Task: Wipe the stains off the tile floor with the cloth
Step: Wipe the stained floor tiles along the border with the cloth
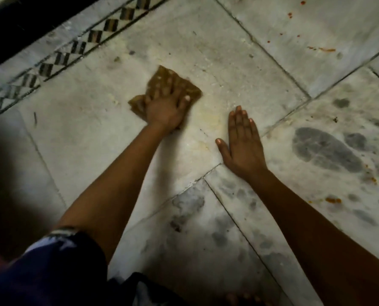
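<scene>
head | left hand (165, 109) lies flat with fingers spread, pressing a brown cloth (162, 74) onto the pale tile floor (228, 62), near the checkered border strip (78, 47) | right hand (243, 144) rests palm-down on the tile nearby, fingers straight and together, holding nothing | orange stains (326, 49) well apart, upper right

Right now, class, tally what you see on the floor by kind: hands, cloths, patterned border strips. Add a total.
Hands: 2 (left hand, right hand)
Cloths: 1 (brown cloth)
Patterned border strip: 1
Total: 4
</scene>
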